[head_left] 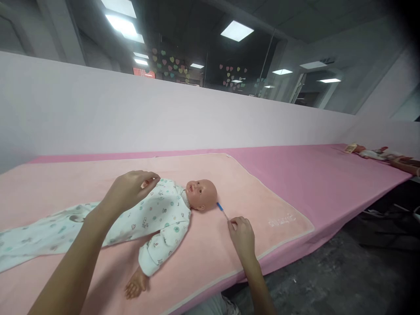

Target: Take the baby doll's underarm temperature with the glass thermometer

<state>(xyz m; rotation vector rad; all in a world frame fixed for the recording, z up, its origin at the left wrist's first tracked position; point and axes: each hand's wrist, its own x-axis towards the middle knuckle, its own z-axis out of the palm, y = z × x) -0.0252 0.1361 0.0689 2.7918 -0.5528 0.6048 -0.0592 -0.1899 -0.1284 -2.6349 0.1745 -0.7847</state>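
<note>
A baby doll [144, 223] in a white printed sleepsuit lies on its back, its bald head [206, 194] toward the right. My left hand [134, 188] is over the doll's far arm, fingers closed around its hand and sleeve end; the exact grip is partly hidden. Beside the top of the head, my right hand [242, 234] pinches a thin stick with a blue end [220, 206], which resembles a thermometer. Its blue end points at the head; whether it touches cannot be told. The doll's near arm stretches toward me, with its bare hand [136, 284] on the blanket.
A peach blanket [210, 262] lies under the doll, on a pink table cover [275, 175]. Behind runs a low white wall [164, 116] with glass above. Another doll [370, 153] lies at the far right end. Dark floor [315, 271] shows beyond the right edge.
</note>
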